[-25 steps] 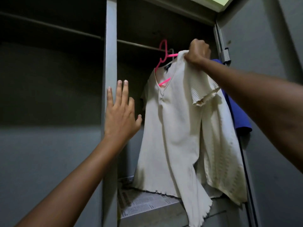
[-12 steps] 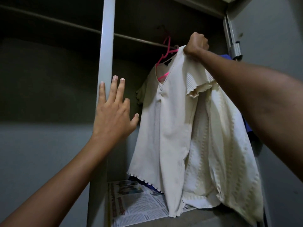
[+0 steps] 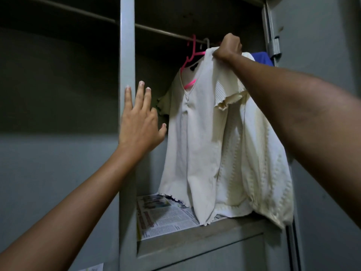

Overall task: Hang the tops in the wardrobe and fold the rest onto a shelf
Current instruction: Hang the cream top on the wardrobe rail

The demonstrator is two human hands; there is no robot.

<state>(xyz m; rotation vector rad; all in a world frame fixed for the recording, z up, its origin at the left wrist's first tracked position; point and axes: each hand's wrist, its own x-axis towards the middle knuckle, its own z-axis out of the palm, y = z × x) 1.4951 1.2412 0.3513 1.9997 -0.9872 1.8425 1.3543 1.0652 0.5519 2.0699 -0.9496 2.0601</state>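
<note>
The cream ribbed top [image 3: 197, 133] is seen hanging inside the right-hand bay of the wardrobe, carried on a pink hanger [image 3: 190, 55] whose hook sits at the rail [image 3: 162, 32]. The top's shoulder is gripped by the right hand [image 3: 227, 47], whose fingers are curled into a fist clamped on the fabric; whether the hanger arm is also caught inside the fist cannot be told. From those fingers the garment falls straight down, so its long axis is judged vertical, neckline up and scalloped hem down, with the hem brushing the newspaper [image 3: 166, 216] laid on the shelf [image 3: 205, 237]. Its front is turned toward the camera and slightly left.

The left hand [image 3: 139, 124] is held open, fingers straight and a little apart, beside the wardrobe's upright post [image 3: 127, 55]; the top lies just right of its fingertips, not touched. The right hand is plainly the nearer one. The hook lies just left of the right fist, level with it, so the coming move appears to turn on releasing that shoulder cleanly

A blue garment [image 3: 261, 58] shows just behind the right wrist
</note>
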